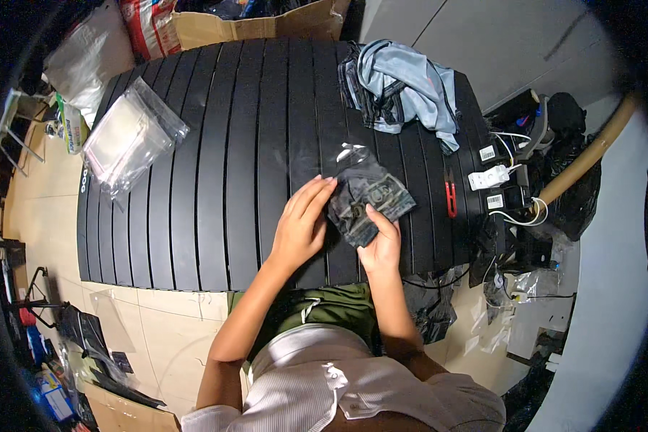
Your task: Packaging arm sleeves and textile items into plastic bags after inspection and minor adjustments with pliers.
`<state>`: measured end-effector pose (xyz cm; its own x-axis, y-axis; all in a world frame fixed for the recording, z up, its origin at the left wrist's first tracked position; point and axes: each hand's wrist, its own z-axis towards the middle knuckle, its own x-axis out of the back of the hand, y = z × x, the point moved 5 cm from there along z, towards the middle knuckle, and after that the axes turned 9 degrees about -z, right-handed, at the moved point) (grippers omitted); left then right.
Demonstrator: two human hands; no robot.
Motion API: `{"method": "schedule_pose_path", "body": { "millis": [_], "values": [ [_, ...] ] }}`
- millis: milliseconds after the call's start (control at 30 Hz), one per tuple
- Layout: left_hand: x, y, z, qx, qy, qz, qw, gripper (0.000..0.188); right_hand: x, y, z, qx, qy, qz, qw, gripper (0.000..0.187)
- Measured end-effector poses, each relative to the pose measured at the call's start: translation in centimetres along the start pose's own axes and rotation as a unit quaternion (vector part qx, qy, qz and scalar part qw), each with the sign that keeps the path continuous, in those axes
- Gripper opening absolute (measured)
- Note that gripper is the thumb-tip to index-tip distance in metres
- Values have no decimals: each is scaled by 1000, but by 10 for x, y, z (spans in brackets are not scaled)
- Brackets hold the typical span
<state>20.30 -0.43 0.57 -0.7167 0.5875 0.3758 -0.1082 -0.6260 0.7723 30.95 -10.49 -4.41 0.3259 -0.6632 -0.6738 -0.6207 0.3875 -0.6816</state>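
Note:
My right hand grips a dark patterned folded garment in a clear plastic bag by its lower edge, thumb on top. The bag is tilted above the black slatted table. My left hand is at the bag's left side, its fingers stretched out and close together, the fingertips by the plastic. Faint clear film shows just beyond those fingertips; whether they touch it is hard to see. Several flat clear plastic bags lie stacked at the table's left. Red-handled thread snips rest to the right of my right hand.
A heap of grey-blue and black cloth sits at the far right of the table. White plugs and cables line the right edge, with a cardboard tube beyond. An open cardboard box stands behind the table.

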Motion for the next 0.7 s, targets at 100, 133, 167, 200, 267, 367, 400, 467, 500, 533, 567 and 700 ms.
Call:
{"method": "schedule_pose_path", "body": {
  "millis": [100,133,167,200,267,367,400,467,500,533,567,700],
  "values": [
    [1,-4,-1,9,-26,-37,999,59,4,-8,-1,5,-4,-40,999,35],
    [1,-3,-1,15,-35,-57,998,58,5,-11,0,5,-3,-40,999,35],
    [0,-1,-2,15,-35,-58,998,58,5,-7,0,-50,-8,23,998,33],
    [0,2,-2,2,-29,-41,999,56,5,-3,-1,-105,-13,87,991,32],
    [0,3,-4,-13,-20,-21,999,53,4,-2,-1,-113,-28,114,987,29],
    [-1,4,-7,-46,-3,29,999,48,9,2,0,-106,-10,158,982,25],
    [-1,7,-7,-54,-8,47,997,47,10,5,1,-107,-10,158,982,25],
    [-4,13,-9,-63,-13,65,996,46,8,8,2,-89,-16,159,983,25],
    [-6,16,-10,-63,-11,76,995,46,11,11,3,-93,-23,158,983,24],
    [-7,18,-12,-63,-9,89,994,45,7,11,3,-94,-25,159,982,24],
    [-8,18,-14,-63,-13,88,994,43,3,10,1,-89,-11,151,984,24],
    [-7,24,-16,-64,-6,77,995,39,1,10,-2,-58,15,85,995,24]
  ]
}}
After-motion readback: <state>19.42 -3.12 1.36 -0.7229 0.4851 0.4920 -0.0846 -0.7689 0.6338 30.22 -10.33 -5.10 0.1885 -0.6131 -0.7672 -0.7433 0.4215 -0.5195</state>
